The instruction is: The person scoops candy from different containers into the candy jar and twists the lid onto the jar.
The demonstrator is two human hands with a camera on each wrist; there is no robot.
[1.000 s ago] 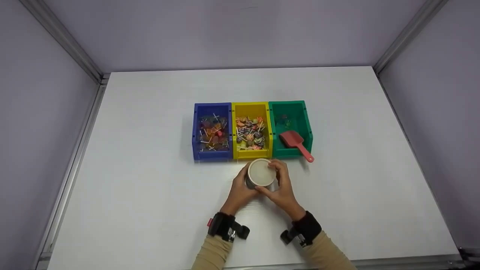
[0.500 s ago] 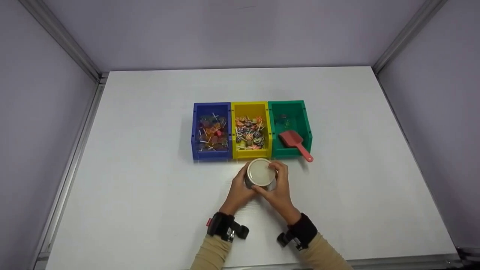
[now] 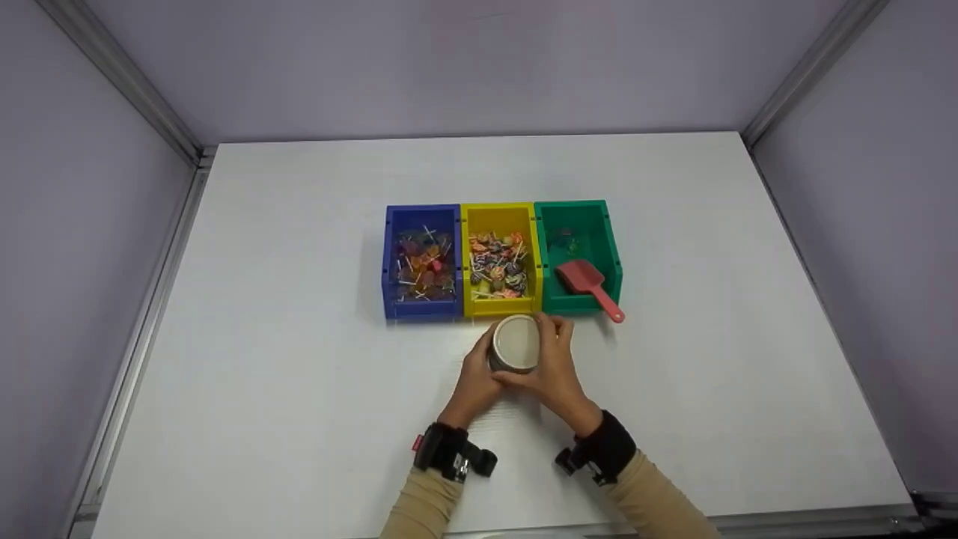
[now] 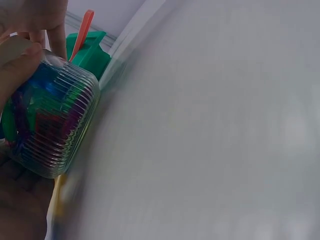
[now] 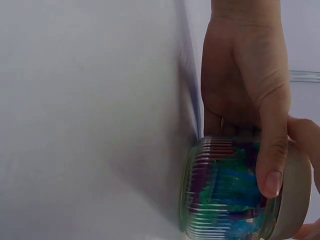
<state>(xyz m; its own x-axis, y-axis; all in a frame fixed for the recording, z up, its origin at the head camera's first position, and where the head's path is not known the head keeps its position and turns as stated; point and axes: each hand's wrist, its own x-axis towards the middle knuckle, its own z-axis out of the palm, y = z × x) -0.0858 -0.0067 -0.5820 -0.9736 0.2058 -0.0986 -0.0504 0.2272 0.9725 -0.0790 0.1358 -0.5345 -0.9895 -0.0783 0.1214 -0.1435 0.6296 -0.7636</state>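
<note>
A ribbed glass jar point(image 3: 515, 346) with a cream lid point(image 3: 516, 340) stands on the white table just in front of the yellow bin point(image 3: 500, 217). My left hand point(image 3: 475, 378) grips the jar's body from the left; in the left wrist view colourful sweets show through the jar point(image 4: 50, 125). My right hand point(image 3: 557, 367) curls round the lid from the right. In the right wrist view a thumb lies across the jar point(image 5: 225, 195), and fingers touch the lid point(image 5: 295, 200) at its rim.
Three bins stand in a row behind the jar: blue point(image 3: 421, 213) and yellow with lollipops, green point(image 3: 576, 209) nearly bare. A red scoop point(image 3: 587, 283) lies in the green bin with its handle over the front wall. Grey walls enclose the table point(image 3: 299, 419).
My right hand has turned round the lid, and its wrist has swung slightly. The lid now looks a little tilted. The left hand and the jar stay in place.
</note>
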